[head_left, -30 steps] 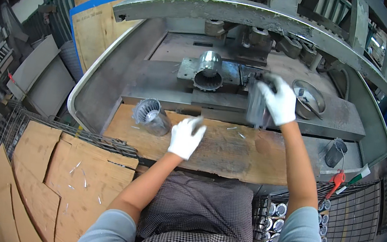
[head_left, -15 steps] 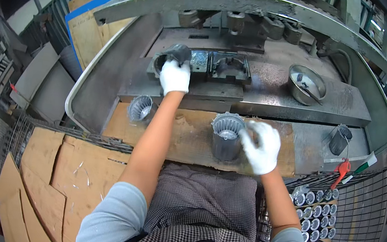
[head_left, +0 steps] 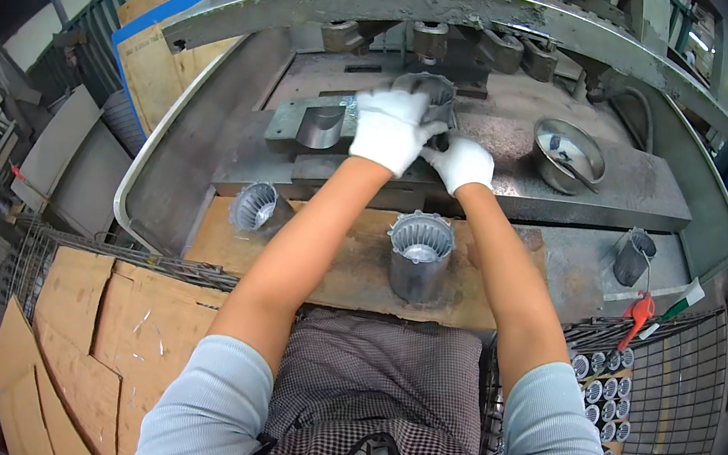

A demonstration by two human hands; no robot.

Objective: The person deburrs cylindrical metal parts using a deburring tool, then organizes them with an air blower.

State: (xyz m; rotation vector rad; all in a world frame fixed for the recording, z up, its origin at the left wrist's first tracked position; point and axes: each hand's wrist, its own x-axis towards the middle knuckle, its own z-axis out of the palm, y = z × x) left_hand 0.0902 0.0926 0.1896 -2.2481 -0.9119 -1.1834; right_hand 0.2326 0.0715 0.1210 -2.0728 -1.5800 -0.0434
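White gloves cover both my hands. A grey finned metal housing (head_left: 440, 93) sits tilted at the right-hand fixture of the machine bed. My left hand (head_left: 389, 126) lies against its left side, its fingers slightly blurred and wrapped on it. Lower down, my right hand (head_left: 462, 163) is closed at the housing's near end; its fingertips are partly hidden. To the left, the fixture block (head_left: 318, 125) shows a bare curved hollow. Nearer me, a second finned housing (head_left: 420, 260) stands upright on the wooden board (head_left: 335, 266), and another housing (head_left: 259, 209) leans at the board's left.
A metal bowl (head_left: 568, 156) with a brush-like tool stands right on the bed. Beyond the board are a dark cup (head_left: 633, 257) and a red-handled tool (head_left: 640, 316). A machine beam (head_left: 473, 4) spans overhead. Wire baskets hold cardboard (head_left: 83, 346) and finned parts (head_left: 607, 396).
My left hand has carried the housing from the left fixture rightward to the right one. My right hand has left the upright housing on the board and reached up to join it.
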